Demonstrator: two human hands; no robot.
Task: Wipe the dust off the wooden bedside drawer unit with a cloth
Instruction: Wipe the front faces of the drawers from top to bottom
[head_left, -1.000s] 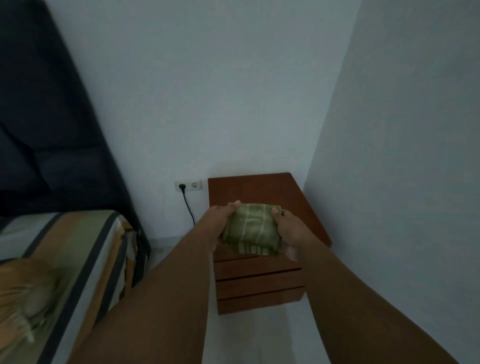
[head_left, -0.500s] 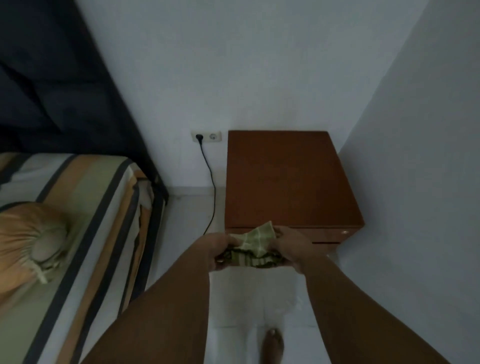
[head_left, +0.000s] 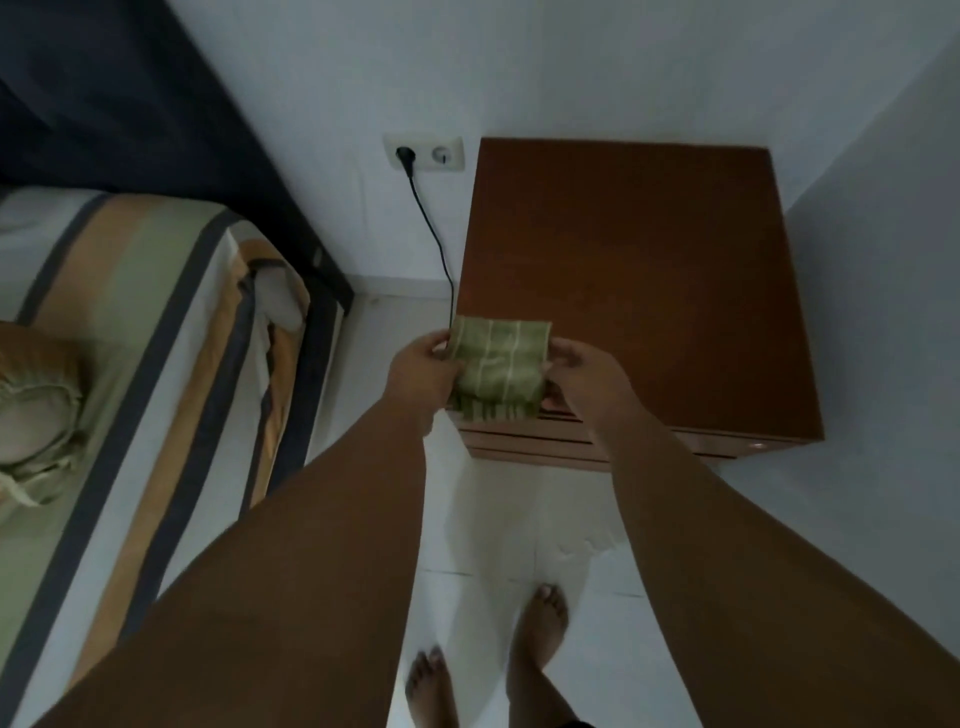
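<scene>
The left hand (head_left: 423, 371) and right hand (head_left: 584, 379) pinch a folded green cloth (head_left: 498, 374) by its side edges above the drawer unit (head_left: 649, 291); it looks light, soft and floppy, best bunched in one palm.

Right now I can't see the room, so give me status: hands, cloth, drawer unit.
Left hand and right hand both gripping green cloth. Cloth above drawer unit front edge. Top bare.

A striped bed (head_left: 130, 364) lies at left — a black cable (head_left: 434, 239) hangs from the wall socket (head_left: 423, 152) toward the white tiled floor (head_left: 498, 525).
</scene>
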